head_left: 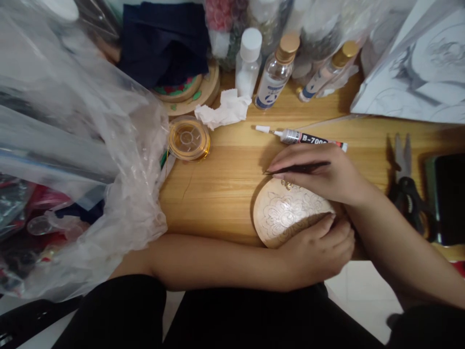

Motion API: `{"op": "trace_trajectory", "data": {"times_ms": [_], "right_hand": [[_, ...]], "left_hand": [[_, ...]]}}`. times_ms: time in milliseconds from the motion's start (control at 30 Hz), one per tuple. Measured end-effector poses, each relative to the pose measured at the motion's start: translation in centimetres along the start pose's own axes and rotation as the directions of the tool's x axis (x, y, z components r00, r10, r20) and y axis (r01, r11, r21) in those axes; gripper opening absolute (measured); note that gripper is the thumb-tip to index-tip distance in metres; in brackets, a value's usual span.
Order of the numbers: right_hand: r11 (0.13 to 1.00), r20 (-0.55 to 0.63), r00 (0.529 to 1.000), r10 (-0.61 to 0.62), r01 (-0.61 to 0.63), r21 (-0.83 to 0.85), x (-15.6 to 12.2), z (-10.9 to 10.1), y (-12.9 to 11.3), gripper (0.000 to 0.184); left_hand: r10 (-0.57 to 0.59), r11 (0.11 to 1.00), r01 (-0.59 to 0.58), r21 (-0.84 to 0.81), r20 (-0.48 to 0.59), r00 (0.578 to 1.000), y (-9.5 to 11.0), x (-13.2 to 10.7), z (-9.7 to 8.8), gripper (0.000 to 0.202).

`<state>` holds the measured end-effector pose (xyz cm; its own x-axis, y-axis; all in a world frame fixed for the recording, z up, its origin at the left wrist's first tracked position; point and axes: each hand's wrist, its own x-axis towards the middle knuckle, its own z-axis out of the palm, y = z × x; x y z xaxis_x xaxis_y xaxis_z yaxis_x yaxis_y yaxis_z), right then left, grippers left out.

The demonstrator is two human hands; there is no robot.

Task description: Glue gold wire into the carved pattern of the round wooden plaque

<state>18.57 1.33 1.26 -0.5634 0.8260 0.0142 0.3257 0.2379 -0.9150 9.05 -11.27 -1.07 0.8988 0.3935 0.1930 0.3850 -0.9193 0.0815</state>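
Note:
A pale round wooden disc (279,213) with a floral pattern drawn in dark lines lies near the table's front edge. Small gold-coloured pieces (287,184) sit by its upper rim. My left hand (316,249) is closed at the lower right edge of the disc, its thumb side on the surface and its curled fingertips partly hidden. Above the disc, my right hand (319,172) pinches dark, slim tweezers (307,168), their points toward the left near the upper rim. Just behind that hand lies a B-7000 glue tube (294,137) with a white nozzle cap.
A spool of golden thread (188,139) and crumpled tissue (225,110) lie behind left. Bottles (274,77) stand at the back. Black-handled scissors (409,189) and a dark phone (450,198) are at right. A clear plastic bag (134,160) bulges over the left side.

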Motion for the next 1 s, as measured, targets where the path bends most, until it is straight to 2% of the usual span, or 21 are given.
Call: {"op": "trace_trajectory", "data": {"times_ms": [200, 467, 667, 1000], "right_hand": [[1.0, -0.026, 1.0, -0.005, 0.004, -0.016, -0.07, 0.26, 0.15, 0.007], [1.0, -0.047, 0.999, 0.006, -0.007, -0.014, -0.13, 0.41, 0.09, 0.006], [1.0, -0.052, 0.999, 0.005, -0.006, -0.02, -0.17, 0.45, 0.04, 0.006], [0.999, -0.072, 0.997, -0.004, 0.002, -0.034, -0.27, 0.48, 0.18, 0.005]], "left_hand": [[-0.01, 1.0, 0.01, -0.001, -0.017, 1.0, 0.11, 0.0, 0.07, 0.046], [-0.065, 0.998, 0.063, -0.02, -0.121, 0.991, 0.09, -0.11, 0.22, 0.045], [-0.027, 1.0, 0.027, 0.003, -0.06, 0.998, 0.03, -0.07, 0.03, 0.046], [-0.036, 0.999, 0.037, 0.009, -0.065, 0.997, 0.07, -0.08, -0.14, 0.046]]}}
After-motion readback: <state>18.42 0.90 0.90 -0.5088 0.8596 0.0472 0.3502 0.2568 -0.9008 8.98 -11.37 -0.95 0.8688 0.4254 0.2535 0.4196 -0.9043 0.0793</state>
